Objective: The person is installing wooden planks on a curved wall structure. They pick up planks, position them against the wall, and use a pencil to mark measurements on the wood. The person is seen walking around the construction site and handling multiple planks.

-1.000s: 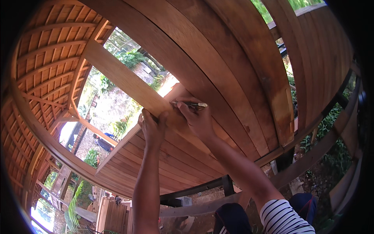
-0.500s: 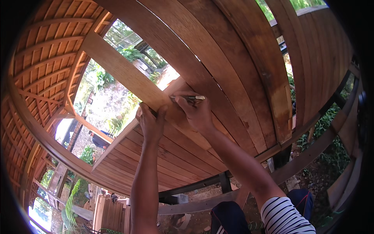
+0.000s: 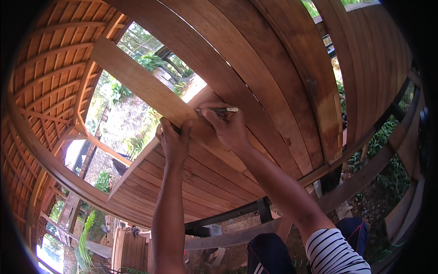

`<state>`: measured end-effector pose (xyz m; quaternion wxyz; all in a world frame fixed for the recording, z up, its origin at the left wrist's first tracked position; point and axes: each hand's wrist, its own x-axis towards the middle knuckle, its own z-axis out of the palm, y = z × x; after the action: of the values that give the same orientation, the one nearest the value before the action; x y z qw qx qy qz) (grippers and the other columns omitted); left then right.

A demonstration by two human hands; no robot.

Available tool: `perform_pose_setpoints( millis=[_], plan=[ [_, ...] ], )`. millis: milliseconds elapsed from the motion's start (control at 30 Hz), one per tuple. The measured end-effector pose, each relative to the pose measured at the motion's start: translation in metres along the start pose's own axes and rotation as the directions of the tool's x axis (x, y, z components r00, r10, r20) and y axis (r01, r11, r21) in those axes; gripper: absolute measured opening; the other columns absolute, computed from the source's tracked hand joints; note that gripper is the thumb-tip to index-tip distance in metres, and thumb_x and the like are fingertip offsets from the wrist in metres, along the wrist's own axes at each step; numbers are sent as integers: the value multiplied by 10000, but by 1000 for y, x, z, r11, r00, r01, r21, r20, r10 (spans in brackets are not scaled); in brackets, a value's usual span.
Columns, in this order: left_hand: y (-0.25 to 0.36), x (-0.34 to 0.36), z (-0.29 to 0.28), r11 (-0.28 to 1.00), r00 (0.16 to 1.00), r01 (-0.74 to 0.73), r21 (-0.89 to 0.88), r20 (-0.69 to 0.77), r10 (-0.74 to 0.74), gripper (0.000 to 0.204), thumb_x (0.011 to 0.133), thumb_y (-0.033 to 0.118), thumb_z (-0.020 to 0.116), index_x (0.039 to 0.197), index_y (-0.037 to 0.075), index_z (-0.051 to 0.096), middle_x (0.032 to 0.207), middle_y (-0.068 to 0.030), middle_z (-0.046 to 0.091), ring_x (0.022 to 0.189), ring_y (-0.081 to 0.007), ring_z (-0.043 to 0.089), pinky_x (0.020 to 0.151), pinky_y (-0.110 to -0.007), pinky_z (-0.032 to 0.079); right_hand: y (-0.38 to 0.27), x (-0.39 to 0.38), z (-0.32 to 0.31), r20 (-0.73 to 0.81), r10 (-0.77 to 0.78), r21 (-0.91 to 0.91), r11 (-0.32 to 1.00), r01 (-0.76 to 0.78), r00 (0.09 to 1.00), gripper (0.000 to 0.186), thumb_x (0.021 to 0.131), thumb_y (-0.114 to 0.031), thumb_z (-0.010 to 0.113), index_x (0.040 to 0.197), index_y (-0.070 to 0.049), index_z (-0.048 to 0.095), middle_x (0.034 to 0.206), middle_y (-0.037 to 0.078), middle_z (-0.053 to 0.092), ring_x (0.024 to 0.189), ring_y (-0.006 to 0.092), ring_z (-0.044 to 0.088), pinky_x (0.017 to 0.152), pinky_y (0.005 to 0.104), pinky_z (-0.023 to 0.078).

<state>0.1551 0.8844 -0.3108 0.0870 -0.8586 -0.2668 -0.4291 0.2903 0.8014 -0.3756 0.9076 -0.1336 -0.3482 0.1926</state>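
Observation:
A light brown wooden plank [image 3: 137,77] lies slantwise over the other boards, its far end reaching out over a gap. My left hand [image 3: 174,141] grips the plank's near edge, thumb on top and fingers curled round the edge. Just right of it, my right hand [image 3: 228,127] pinches a dark pencil [image 3: 223,109] with a pale butt end. Its tip points left and sits at the plank's right edge, partly covered by my fingers. Beneath my hands, narrow fitted boards [image 3: 182,182] form a deck surface.
Several wide loose boards [image 3: 273,82] lie side by side to the right, with thin gaps between them. A curved dark beam [image 3: 246,211] runs along the near edge. A slatted roof [image 3: 54,59] rises at left. Stacked timber [image 3: 130,246] stands below, and plants and ground show through the openings.
Both hands and the plank appear slightly further up and left in the picture. My grip on the plank and on the pencil stays the same.

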Motion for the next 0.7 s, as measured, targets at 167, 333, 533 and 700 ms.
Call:
perform_pose_setpoints(
  millis=[167,333,533,700],
  plan=[
    [-4,1,4,997,998,-54,58,-20,55,583,882,432,704,1151,-26,463,1015,-213,593,916,-346,571,838,-446,451,1,0,-2,33,16,107,994,-19,999,136,931,-73,659,992,48,671,899,64,690,819,96,649,716,238,551],
    [-10,-2,1,983,993,100,-151,84,-88,577,919,450,665,1188,-29,489,1133,-195,585,1063,-245,559,905,-397,460,13,-46,-63,-206,22,250,968,31,978,124,957,-91,620,1002,21,592,933,87,672,868,153,668,754,289,577],
    [10,11,13,989,995,-90,-118,22,93,608,947,457,628,1245,-54,489,1149,-183,599,1031,-250,582,892,-370,471,38,-196,-177,-633,223,262,963,-67,741,150,936,-113,653,1018,-32,557,950,99,665,886,196,684,775,328,588],
    [-10,9,6,991,994,-101,-83,41,104,618,955,474,611,1224,-74,518,1133,-176,607,1020,-238,595,902,-351,468,91,-215,-142,-634,349,361,923,-136,690,177,895,-104,709,990,-40,575,898,67,658,848,149,667,762,290,576]
  ],
)
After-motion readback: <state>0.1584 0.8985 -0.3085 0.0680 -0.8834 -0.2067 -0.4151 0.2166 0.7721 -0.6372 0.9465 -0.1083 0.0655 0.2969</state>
